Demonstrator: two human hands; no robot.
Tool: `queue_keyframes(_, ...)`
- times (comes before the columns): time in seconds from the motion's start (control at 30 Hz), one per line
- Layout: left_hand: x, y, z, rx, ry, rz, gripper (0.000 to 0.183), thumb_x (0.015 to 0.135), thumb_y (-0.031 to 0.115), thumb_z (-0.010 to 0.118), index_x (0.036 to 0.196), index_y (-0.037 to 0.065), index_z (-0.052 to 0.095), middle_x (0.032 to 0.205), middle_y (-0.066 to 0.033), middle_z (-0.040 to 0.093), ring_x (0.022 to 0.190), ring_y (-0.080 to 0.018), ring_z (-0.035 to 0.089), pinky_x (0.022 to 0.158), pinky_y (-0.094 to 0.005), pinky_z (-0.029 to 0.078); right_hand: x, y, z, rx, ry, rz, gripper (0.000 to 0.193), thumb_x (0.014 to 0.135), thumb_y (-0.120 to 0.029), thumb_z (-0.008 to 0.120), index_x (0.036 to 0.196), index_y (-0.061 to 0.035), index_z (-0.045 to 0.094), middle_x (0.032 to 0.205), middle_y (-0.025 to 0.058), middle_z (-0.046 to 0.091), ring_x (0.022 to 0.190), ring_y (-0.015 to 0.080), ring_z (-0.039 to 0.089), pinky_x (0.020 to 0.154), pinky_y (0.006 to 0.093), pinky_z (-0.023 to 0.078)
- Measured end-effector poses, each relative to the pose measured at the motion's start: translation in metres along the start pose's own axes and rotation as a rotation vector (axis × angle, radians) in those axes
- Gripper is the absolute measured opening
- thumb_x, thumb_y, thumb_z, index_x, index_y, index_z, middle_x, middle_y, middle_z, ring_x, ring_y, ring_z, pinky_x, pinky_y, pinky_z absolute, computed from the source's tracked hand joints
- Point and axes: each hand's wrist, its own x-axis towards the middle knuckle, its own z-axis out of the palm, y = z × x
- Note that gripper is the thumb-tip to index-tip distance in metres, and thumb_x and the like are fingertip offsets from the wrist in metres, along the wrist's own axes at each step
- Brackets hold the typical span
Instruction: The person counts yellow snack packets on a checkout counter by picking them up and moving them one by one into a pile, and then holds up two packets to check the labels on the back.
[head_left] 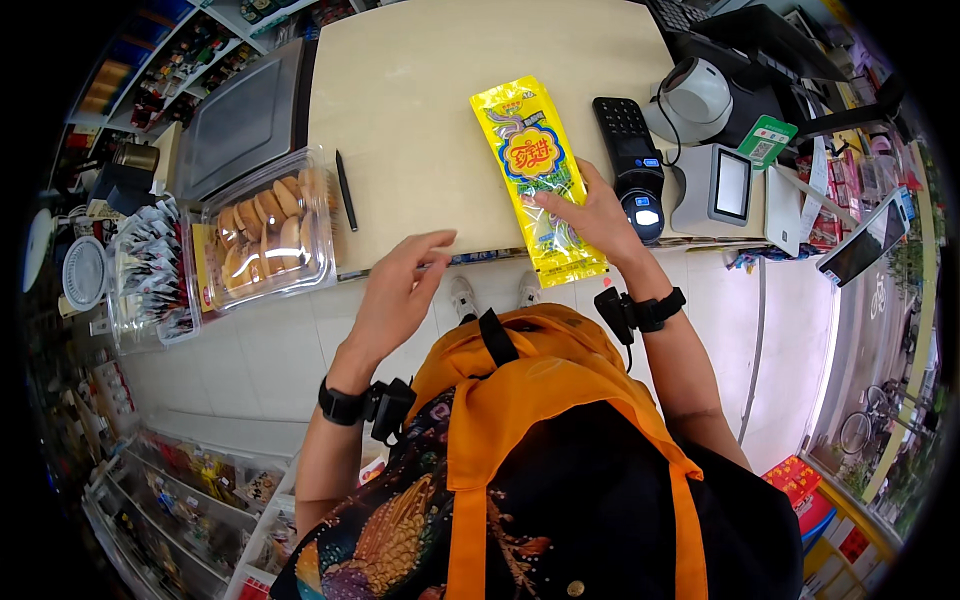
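A long yellow candy packet [515, 125] with a flower-shaped emblem lies over the counter's near edge, its lower end reaching past it. My right hand [592, 215] grips the packet's right side, thumb on top and the other fingers hidden beneath. Left of it, my left hand [402, 285] hovers by the counter edge, fingers stretched out and nothing in them. Just right of the packet stands a black card terminal [632, 165] with a keypad. A black pen [346, 190] lies on the counter beyond my left hand.
The pale wooden counter [400, 90] carries a clear box of cookies [268, 235] on the left, beside a tub of small wrapped packets [155, 270]. On the right are a white scanner [695, 95], a small screen [730, 182] and a green code card [768, 140]. A phone [865, 238] sits farther right.
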Motion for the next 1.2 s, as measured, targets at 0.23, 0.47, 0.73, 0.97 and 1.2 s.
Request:
queue_keyframes(0.23,0.073,0.005,0.048,-0.38,-0.198,0.003,0.054,0.096,0.008,0.05,0.147,0.003,0.03,0.139,-0.0132,0.048,0.127,-0.0214,0.048,0.098,-0.0329,0.045,-0.007,0.008,-0.003,-0.449,0.27,-0.264,0.073,0.08,-0.026,0.076,0.135,0.0051,0.039,0.126,0.0256,0.049,0.116,0.0343,0.052,0.098,0.0384,0.043)
queue_keyframes(0.47,0.088,0.009,0.047,-0.557,-0.254,-0.132,0.063,0.098,0.023,0.054,0.148,0.0,0.024,0.138,-0.0165,0.047,0.128,-0.0215,0.046,0.101,-0.035,0.043,-0.035,-0.004,0.005,-0.802,0.391,-0.402,0.053,0.072,-0.012,0.077,0.118,0.0006,0.054,0.124,0.0158,0.05,0.114,0.0358,0.044,0.094,0.044,0.039)
queue_keyframes(0.73,0.093,0.008,0.039,-1.013,-0.211,-0.267,0.044,0.1,0.029,0.052,0.131,-0.001,0.043,0.129,-0.0146,0.054,0.113,-0.0248,0.059,0.092,-0.0406,0.053,-0.056,-0.016,0.037,-0.693,0.127,-0.589,0.035,0.077,-0.001,0.066,0.111,-0.0028,0.06,0.092,0.0186,0.063,0.088,0.0374,0.06,0.073,0.0444,0.049)
queue_keyframes(0.97,0.089,-0.011,0.038,-1.015,-0.135,-0.253,0.037,0.101,0.023,0.049,0.126,-0.003,0.048,0.123,-0.0158,0.059,0.108,-0.026,0.063,0.094,-0.0423,0.053,-0.061,-0.008,0.036,-0.705,0.155,-0.487,0.021,0.08,-0.007,0.071,0.099,-0.0001,0.066,0.084,0.018,0.067,0.078,0.0346,0.064,0.068,0.0378,0.052)
queue_keyframes(1.2,0.084,-0.019,0.034,-1.096,-0.099,-0.293,0.036,0.102,0.022,0.045,0.125,-0.004,0.048,0.122,-0.0165,0.06,0.109,-0.0262,0.063,0.093,-0.0426,0.054,-0.058,-0.006,0.024,-0.383,0.206,-0.359,0.022,0.079,-0.015,0.076,0.091,0.0025,0.069,0.077,0.0142,0.07,0.066,0.0213,0.068,0.06,0.0303,0.052)
